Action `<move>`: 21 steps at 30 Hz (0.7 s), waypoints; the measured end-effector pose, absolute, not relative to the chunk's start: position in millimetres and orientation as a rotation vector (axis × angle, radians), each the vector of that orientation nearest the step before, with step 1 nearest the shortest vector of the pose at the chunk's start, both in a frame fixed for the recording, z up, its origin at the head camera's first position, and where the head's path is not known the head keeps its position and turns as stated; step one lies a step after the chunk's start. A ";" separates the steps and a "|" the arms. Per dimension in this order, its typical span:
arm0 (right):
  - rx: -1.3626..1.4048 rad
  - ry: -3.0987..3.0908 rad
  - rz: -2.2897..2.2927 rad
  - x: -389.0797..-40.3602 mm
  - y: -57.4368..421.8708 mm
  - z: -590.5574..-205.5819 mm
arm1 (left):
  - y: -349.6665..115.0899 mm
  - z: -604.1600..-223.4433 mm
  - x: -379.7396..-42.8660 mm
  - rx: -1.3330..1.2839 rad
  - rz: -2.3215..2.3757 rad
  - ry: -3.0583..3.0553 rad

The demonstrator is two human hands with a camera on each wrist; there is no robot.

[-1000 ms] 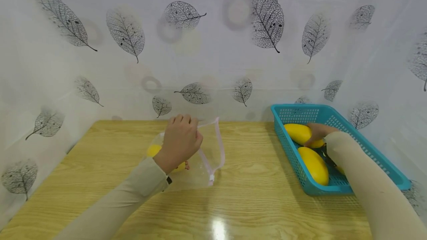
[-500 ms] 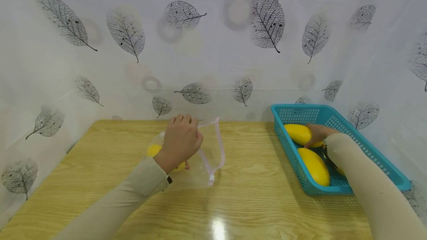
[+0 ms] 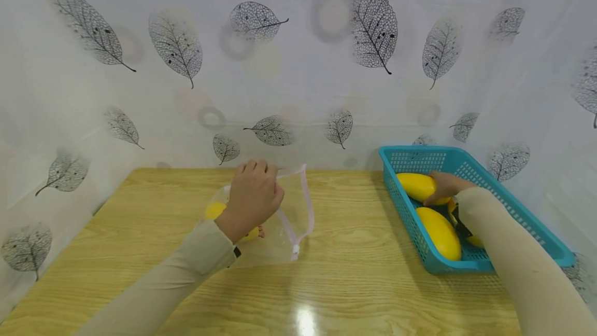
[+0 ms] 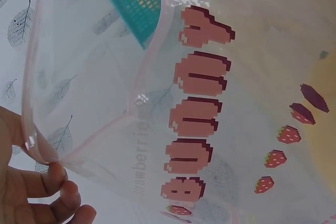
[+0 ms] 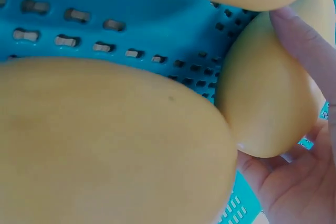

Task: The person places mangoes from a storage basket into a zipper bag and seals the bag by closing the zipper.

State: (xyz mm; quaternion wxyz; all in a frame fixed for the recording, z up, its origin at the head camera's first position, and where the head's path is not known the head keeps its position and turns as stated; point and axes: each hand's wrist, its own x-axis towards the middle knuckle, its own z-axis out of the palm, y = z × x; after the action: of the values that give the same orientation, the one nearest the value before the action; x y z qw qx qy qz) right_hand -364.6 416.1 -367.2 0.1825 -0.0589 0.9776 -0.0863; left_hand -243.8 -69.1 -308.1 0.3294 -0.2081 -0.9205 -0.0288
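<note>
My left hand (image 3: 254,196) pinches the top edge of a clear zip bag (image 3: 275,248) with a pink zip strip, holding its mouth apart. Pink "BUNNY" lettering (image 4: 197,108) and small strawberries are printed on the bag. A yellow mango (image 3: 214,210) shows inside it, partly behind my hand. On the right, my right hand (image 3: 445,188) reaches into a blue basket (image 3: 422,248) and grips a yellow mango (image 3: 415,185) at the far left. In the right wrist view, the thumb lies on one side of that mango (image 5: 268,87) and the fingers curl round the other.
Nearer in the basket lies another mango (image 3: 438,233), with more yellow fruit partly hidden under my right wrist. Bag and basket stand on a wooden table (image 3: 350,284). A white curtain (image 3: 298,92) printed with leaves hangs behind and along both sides.
My right hand has shifted slightly on the mango at the basket's far left, and more yellow fruit shows beside the wrist. The left hand and the zip bag have stayed put.
</note>
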 end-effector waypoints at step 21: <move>-0.203 2.815 -0.226 -361.8 417.8 -366.0 | -70.1 -309.0 -244.3 -0.546 -0.071 -2.382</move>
State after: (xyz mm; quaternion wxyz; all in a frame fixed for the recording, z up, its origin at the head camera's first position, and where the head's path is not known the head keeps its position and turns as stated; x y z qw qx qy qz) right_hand -361.8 417.8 -366.0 0.1547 -0.0709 0.9822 -0.0790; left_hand -244.3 -70.1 -309.0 0.3413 -0.2100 -0.9158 -0.0274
